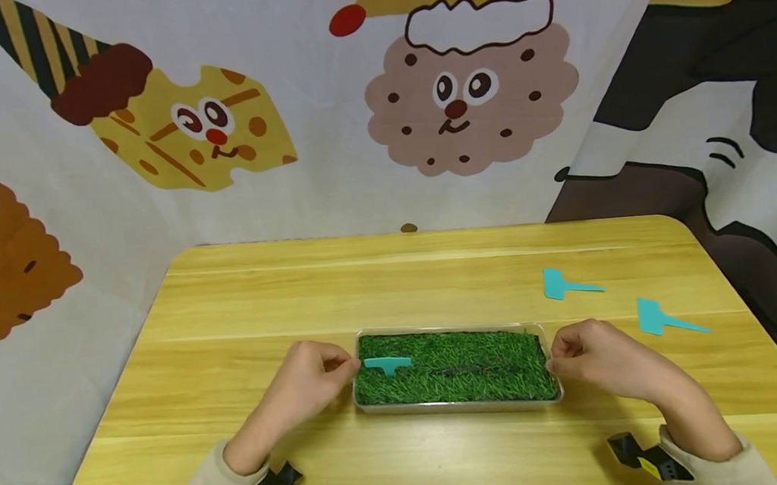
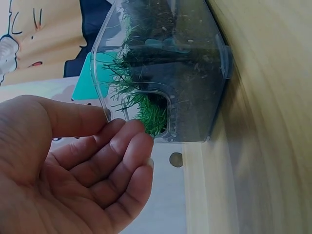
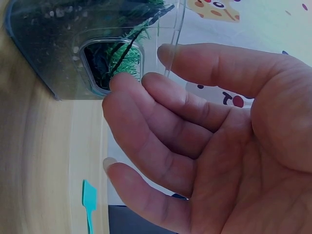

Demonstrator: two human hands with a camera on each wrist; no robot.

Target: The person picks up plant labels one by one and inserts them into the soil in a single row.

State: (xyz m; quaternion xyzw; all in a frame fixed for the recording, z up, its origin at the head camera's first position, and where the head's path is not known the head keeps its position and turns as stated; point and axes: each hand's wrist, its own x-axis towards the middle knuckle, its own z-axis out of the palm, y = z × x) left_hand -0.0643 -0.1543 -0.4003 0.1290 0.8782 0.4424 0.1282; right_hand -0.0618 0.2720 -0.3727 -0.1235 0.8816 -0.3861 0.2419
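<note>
A clear plastic box stands on the table, filled with green grass over dark soil. At its left end, my left hand pinches the rim between thumb and fingers, beside a handle cutout seen in the left wrist view. My right hand pinches the opposite end's rim; in the right wrist view its thumb lies outside the wall and the fingers are bent near the cutout. A teal T-shaped plant label stands in the grass near the left end.
Two more teal plant labels, one farther back and one nearer, lie flat on the wooden table right of the box. A curtain with cartoon biscuits hangs behind the table.
</note>
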